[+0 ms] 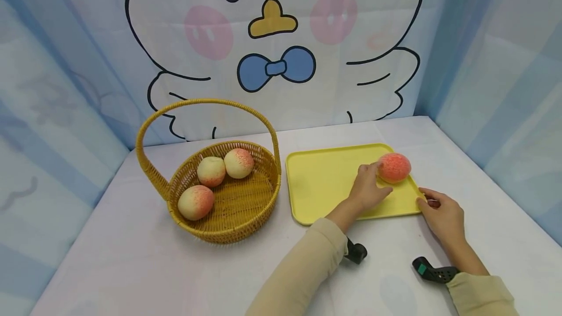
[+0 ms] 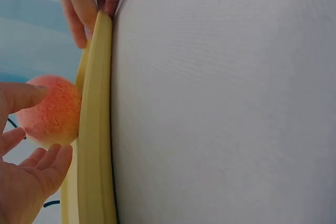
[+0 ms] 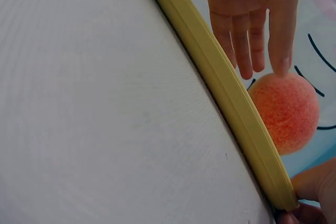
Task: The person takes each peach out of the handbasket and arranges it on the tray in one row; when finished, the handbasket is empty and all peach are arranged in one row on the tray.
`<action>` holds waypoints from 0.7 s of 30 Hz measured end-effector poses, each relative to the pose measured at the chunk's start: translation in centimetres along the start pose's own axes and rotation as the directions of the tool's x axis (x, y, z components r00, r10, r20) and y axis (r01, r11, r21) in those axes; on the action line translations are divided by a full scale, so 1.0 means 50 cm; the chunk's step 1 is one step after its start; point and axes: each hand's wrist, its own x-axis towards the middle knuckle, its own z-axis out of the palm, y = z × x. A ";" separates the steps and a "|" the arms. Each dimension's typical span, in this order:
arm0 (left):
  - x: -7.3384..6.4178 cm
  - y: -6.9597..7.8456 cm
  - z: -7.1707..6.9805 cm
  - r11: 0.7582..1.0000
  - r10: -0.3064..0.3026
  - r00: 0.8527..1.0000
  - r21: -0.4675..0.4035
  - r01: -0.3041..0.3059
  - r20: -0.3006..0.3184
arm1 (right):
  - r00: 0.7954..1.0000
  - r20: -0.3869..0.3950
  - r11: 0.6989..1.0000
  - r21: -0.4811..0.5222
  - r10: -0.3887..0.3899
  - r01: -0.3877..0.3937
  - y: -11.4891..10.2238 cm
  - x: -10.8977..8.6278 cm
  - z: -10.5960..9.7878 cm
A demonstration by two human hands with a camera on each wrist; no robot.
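A pinkish-red peach [image 1: 394,167] sits at the right end of a yellow tray [image 1: 325,174]. My left hand [image 1: 368,188] reaches over the tray to the peach's left side, with thumb and fingers spread apart. In the left wrist view the fingers of that hand [image 2: 31,174] lie right by the peach [image 2: 51,110] and are not closed round it. At the tray's near right corner, my right hand [image 1: 445,218] pinches the rim between thumb and fingers. The right wrist view has this grip on the tray [image 3: 236,106] at its lower right edge.
Left of the tray stands a woven basket [image 1: 219,234] with a tall arched handle [image 1: 206,101]. Inside it lie three pale peaches [image 1: 196,203]. Both stand on a white-covered table [image 1: 175,277]. A printed curtain [image 1: 281,106] hangs behind, with more curtain at the sides.
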 end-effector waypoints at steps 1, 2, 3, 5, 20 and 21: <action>-0.003 -0.001 -0.006 1.000 0.006 1.000 -0.014 -0.006 -0.006 | 1.000 0.000 1.000 0.000 -0.002 0.002 -0.001 0.000 0.000; -0.006 -0.002 -0.013 1.000 0.014 1.000 -0.026 -0.014 -0.015 | 1.000 0.000 1.000 -0.003 -0.001 0.001 -0.003 0.000 0.000; -0.009 -0.003 -0.020 0.999 0.025 0.999 -0.031 -0.025 -0.024 | 1.000 0.003 1.000 -0.004 0.002 -0.002 -0.004 0.001 -0.001; -0.017 -0.007 -0.036 0.998 0.042 0.998 -0.045 -0.044 -0.038 | 1.000 0.001 1.000 -0.005 0.002 -0.002 -0.005 0.001 -0.003; -0.126 -0.026 -0.173 0.967 0.255 0.965 0.016 -0.256 0.057 | 1.000 0.006 1.000 -0.008 -0.014 0.014 0.006 0.003 0.002; -0.136 -0.028 -0.184 0.964 0.265 0.962 0.002 -0.266 0.064 | 1.000 0.007 1.000 -0.008 -0.012 0.012 0.005 0.002 0.003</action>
